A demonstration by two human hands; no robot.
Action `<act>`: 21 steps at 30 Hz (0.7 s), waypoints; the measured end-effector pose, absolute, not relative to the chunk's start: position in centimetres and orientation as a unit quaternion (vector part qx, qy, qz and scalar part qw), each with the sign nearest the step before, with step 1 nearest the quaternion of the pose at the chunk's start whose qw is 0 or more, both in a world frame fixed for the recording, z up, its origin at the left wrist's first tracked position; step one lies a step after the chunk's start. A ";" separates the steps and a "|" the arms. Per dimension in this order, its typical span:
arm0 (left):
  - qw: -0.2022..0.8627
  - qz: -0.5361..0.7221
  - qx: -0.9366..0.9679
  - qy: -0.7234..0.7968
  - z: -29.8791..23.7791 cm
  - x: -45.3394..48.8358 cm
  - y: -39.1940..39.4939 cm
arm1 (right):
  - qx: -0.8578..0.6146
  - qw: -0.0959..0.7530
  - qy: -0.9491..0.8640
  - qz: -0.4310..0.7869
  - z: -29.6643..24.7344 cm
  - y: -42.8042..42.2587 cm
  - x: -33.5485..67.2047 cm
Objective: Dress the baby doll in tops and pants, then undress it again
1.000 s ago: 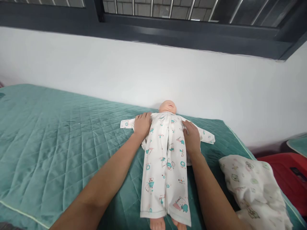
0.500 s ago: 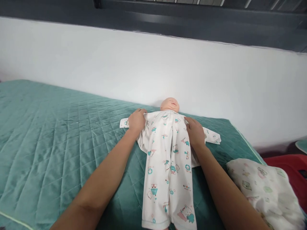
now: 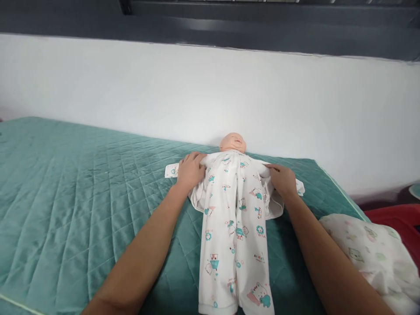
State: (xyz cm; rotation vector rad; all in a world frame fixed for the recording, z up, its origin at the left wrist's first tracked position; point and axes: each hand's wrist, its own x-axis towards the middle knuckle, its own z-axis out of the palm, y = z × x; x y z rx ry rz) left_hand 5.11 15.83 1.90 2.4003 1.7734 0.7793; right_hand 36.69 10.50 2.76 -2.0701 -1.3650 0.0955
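Note:
A baby doll (image 3: 232, 142) lies on its back with its head by the wall. Printed white baby pants (image 3: 234, 227) cover its front from the chest down. Under them spreads a white long-sleeved baby top (image 3: 274, 205), its sleeves reaching out to both sides. My left hand (image 3: 191, 170) rests on the top near the doll's shoulder on the left, fingers laid over the cloth and a little apart. On the opposite side my right hand (image 3: 282, 178) touches the sleeve near the shoulder, index finger stretched out. Its thumb is hidden.
A green quilted bed cover (image 3: 98, 197) lies beneath everything. A bunched printed white cloth (image 3: 370, 253) sits at the lower right, beside a red plastic object (image 3: 398, 218). Behind the doll rises a white wall (image 3: 197, 87), with a dark metal beam (image 3: 210, 22) across the top.
My right hand has shifted right, off the side of the pants and onto the sleeve. My left hand has moved slightly inward over the shoulder. The view has tilted a little.

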 end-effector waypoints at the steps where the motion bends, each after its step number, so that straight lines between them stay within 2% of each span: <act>1: 0.027 0.244 0.783 0.572 1.9 5.2 15.6 | -0.768 0.349 -0.536 0.007 3.0 10.2 36.1; 4: 0.018 0.224 0.787 0.575 1.8 5.6 15.3 | -0.674 0.421 -0.603 -0.075 4.8 9.2 33.2; 6: 0.013 0.216 0.782 0.585 1.7 5.7 15.2 | -0.625 0.441 -0.642 -0.050 6.6 9.0 30.4; 8: 0.011 0.212 0.773 0.598 1.6 5.8 15.2 | -0.593 0.404 -0.696 0.002 8.5 9.5 27.1; 10: 0.011 0.212 0.763 0.611 1.5 5.7 15.2 | -0.570 0.297 -0.765 0.024 10.0 10.8 23.8; 13: 0.021 0.210 0.754 0.622 1.5 5.3 15.1 | -0.560 0.031 -0.828 -0.021 10.5 13.6 19.4; 14: 0.025 0.209 0.752 0.624 1.5 5.2 15.0 | -0.558 -0.016 -0.829 -0.025 10.4 14.5 18.3; 21: 0.038 0.214 0.747 0.628 1.4 4.8 15.0 | -0.555 -0.148 -0.819 -0.012 8.7 18.4 15.1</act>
